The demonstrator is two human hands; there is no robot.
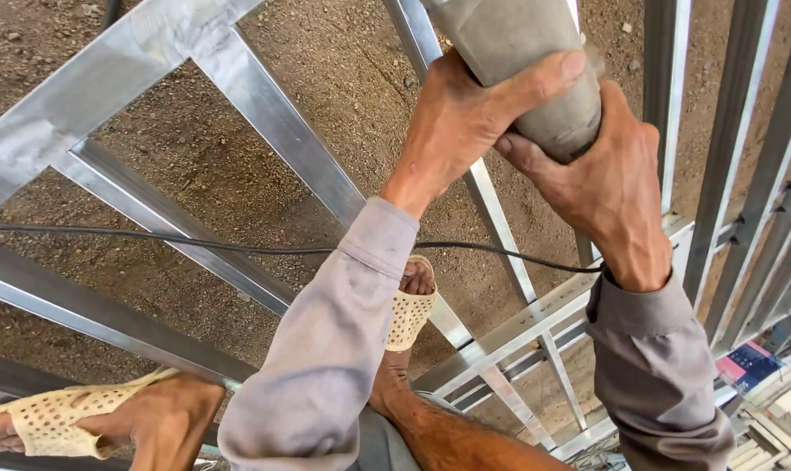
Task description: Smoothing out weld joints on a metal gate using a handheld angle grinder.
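metal frame (pixel 264 109) over dirt ground (pixel 325 61) | black cable (pixel 151 240) across | woven sandals (pixel 55 419)

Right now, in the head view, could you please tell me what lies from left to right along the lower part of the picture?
Foot in a cream perforated sandal → left sleeve → second sandalled foot → right sleeve → red and blue box.

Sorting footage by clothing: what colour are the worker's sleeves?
Grey sleeves, clearest in the head view.

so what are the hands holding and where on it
Both hands grip a grey power tool by its body: the left hand wraps the barrel from the side, the right hand cups its rear end. The tool's working end is out of view.
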